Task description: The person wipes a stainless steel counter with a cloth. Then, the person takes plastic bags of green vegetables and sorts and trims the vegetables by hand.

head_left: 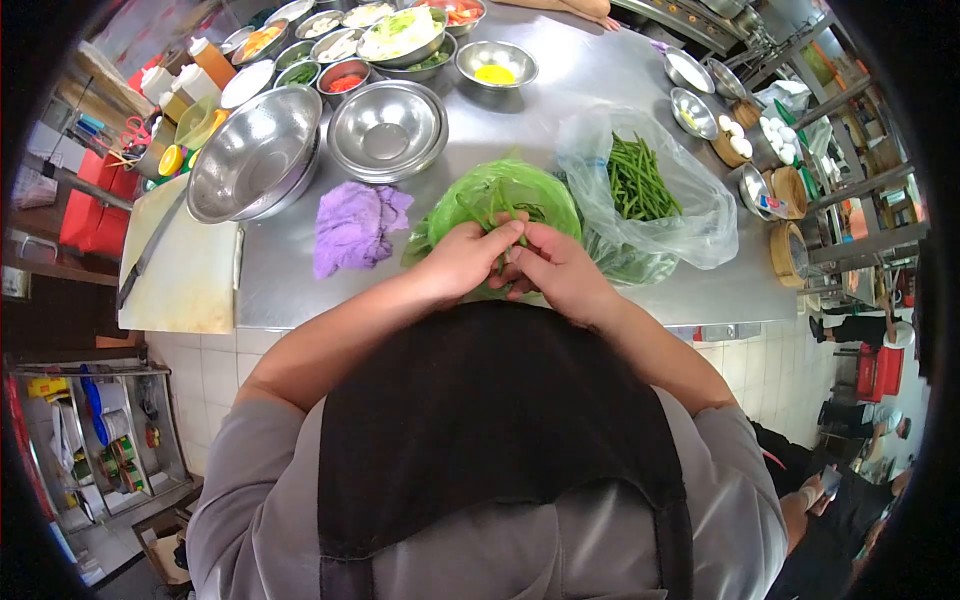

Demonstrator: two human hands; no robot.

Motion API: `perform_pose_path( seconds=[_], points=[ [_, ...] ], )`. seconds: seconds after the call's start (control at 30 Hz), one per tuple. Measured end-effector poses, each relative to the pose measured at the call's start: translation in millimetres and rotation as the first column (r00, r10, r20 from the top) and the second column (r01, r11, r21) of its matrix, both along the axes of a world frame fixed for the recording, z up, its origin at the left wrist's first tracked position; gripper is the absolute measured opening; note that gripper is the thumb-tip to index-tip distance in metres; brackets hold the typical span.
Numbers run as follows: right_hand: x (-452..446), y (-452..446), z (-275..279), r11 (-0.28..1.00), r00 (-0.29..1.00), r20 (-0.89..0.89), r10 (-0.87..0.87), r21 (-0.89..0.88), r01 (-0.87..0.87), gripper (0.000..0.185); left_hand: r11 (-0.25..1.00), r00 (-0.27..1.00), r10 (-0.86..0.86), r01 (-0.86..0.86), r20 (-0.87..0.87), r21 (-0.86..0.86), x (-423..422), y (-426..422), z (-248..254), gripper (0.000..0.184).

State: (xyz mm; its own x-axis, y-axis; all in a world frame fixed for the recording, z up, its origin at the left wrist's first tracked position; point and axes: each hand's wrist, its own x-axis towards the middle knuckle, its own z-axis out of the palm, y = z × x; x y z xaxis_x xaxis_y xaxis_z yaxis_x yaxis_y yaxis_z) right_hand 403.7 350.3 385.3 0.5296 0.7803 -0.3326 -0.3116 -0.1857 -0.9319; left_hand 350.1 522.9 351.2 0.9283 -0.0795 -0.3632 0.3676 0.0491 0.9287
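My left hand [468,256] and my right hand [562,268] meet in front of me, fingers pinched together around a few green beans [497,212]. Beneath and just beyond them is a bright green plastic bag [556,190], its mouth open, with more green pieces inside. Close to its right, a clear plastic bag [705,215] lies open around a thick bunch of long green beans [640,180]. My fingers partly hide the beans they hold, so the exact split between the hands is unclear.
Left of the bags are a purple cloth [357,228], steel bowls [388,130], a colander [255,155] and a cutting board [180,265] with a knife [150,250]. A bowl with yellow contents [497,70] stands behind. Eggs [735,138] sit at right. People stand lower right.
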Motion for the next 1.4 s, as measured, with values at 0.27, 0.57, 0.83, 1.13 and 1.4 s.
perform_pose_path(
  seconds=[0.27, 0.57, 0.83, 1.13, 1.4],
  points=[
    [9.0, -12.5, 14.7, 0.916, 0.645, 0.668, 0.372, -0.377, -0.138, 0.021, 0.997, 0.994, 0.040, -0.034, 0.098, -0.063, -1.3, 14.9, 20.1, 0.035],
    [24.0, 4.8, -21.6, 0.982, 0.404, 0.900, 0.166, -0.187, 0.013, 0.018, 0.932, 0.986, -0.146, 0.111, -0.077, -0.345, -23.0, 36.7, 47.8, 0.022],
    [34.5, -4.8, 11.0, 0.969, 0.387, 0.913, 0.133, -0.201, 0.141, 0.020, 0.959, 0.993, -0.102, 0.085, -0.051, -0.270, -28.0, 41.6, 65.6, 0.026],
    [30.8, 15.2, 45.7, 0.990, 0.115, 0.990, 0.085, -0.071, -0.122, 0.016, 0.923, 0.962, -0.271, 0.272, -0.041, 0.274, -22.1, 29.1, 55.0, 0.030],
    [29.0, 15.3, 45.1, 0.973, 0.050, 0.984, 0.171, -0.161, -0.163, 0.017, 0.793, 0.899, -0.422, 0.303, 0.118, 0.528, -27.0, 29.1, 63.0, 0.028]
  ],
)
